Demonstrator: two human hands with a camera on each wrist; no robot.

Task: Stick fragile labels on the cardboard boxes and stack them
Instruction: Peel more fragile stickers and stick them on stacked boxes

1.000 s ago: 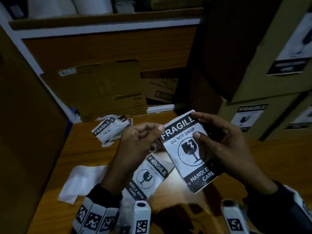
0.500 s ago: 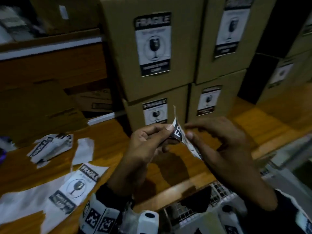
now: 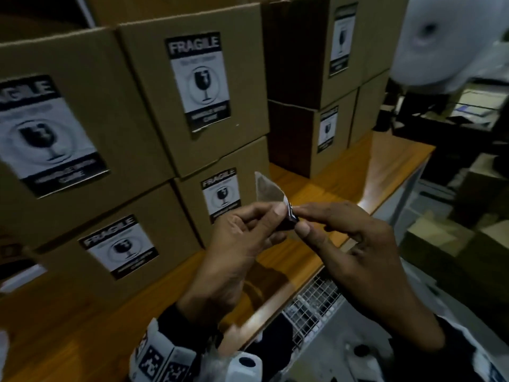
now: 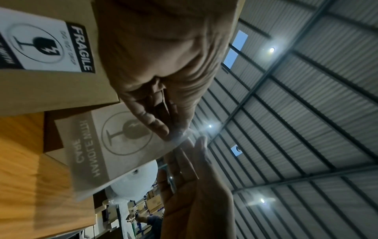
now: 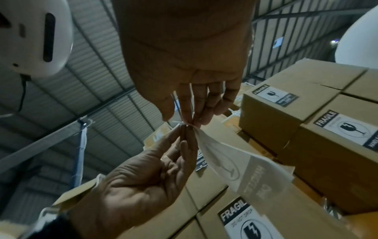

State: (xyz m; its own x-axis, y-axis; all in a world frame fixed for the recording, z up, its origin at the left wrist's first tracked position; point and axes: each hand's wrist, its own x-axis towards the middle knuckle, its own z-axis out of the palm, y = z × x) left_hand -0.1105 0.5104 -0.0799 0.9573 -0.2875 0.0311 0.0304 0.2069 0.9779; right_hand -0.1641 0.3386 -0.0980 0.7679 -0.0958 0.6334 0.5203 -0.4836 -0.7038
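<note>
Both hands hold one label [image 3: 271, 193] in the air over the bench [image 3: 325, 172]. The left hand [image 3: 242, 238] and right hand [image 3: 347, 244] pinch its corner with their fingers, likely peeling the backing. Next, press it on a box; the labeled boxes [image 3: 198, 86] are at 11 o'clock.

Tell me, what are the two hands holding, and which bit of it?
A fragile label; left hand and right hand both pinch one corner.
</note>
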